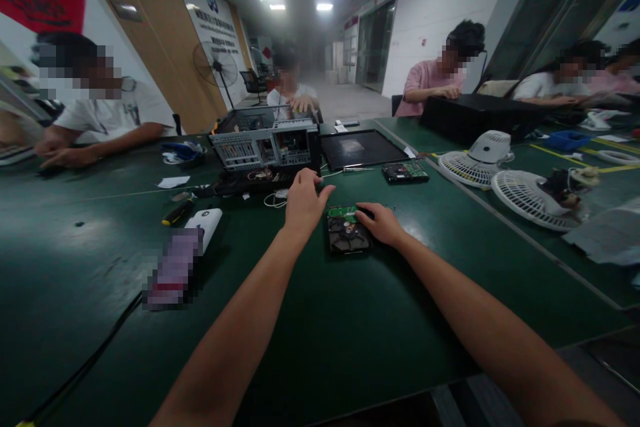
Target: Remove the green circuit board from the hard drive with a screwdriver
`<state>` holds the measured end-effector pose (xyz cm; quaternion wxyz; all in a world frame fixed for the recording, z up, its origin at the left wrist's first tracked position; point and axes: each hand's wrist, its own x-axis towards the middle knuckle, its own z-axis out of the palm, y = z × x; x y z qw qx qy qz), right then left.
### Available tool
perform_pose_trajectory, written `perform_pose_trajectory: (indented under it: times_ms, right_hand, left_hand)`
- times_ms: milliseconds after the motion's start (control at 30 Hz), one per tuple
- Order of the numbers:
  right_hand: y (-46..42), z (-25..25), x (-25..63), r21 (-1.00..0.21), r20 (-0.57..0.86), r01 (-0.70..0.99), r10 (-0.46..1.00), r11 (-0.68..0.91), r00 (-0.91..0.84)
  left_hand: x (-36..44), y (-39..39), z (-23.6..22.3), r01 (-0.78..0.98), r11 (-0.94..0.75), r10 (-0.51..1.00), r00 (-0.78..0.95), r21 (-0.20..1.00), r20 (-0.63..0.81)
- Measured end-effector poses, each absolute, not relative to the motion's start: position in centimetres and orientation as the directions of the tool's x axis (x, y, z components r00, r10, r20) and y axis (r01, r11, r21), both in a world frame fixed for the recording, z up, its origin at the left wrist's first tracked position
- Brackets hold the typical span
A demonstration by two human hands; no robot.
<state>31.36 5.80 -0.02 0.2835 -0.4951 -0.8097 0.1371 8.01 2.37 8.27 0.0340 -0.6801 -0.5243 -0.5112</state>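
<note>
A hard drive (345, 237) lies on the green table in front of me, its green circuit board and dark metal underside facing up. My right hand (383, 223) grips it at the right edge, thumb and fingers over the far right corner. Left of the drive, my left hand (305, 203) is held with thumb and fingers apart and nothing visible in it. Just beyond that hand stands an opened computer case (265, 153) with its metal frame exposed. A second hard drive (406, 172) rests farther back on the right.
A black side panel (363, 149) lies behind the drives, near a thin screwdriver (356, 169). On the left are a yellow-black screwdriver (178, 212) and a phone-like device (183, 257) with a cable. Fan parts (533, 200) lie right. Co-workers sit around the table, one touching the case.
</note>
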Motion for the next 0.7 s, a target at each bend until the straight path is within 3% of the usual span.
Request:
perform_pose_trajectory:
  times_ms: [700]
  right_hand:
    - [5.81,-0.07,31.43,-0.498,0.336,0.720,0.873,0.483,-0.354]
  left_hand:
    - [8.32,1.50,9.29,0.796,-0.387,0.714,-0.060,0.465,0.697]
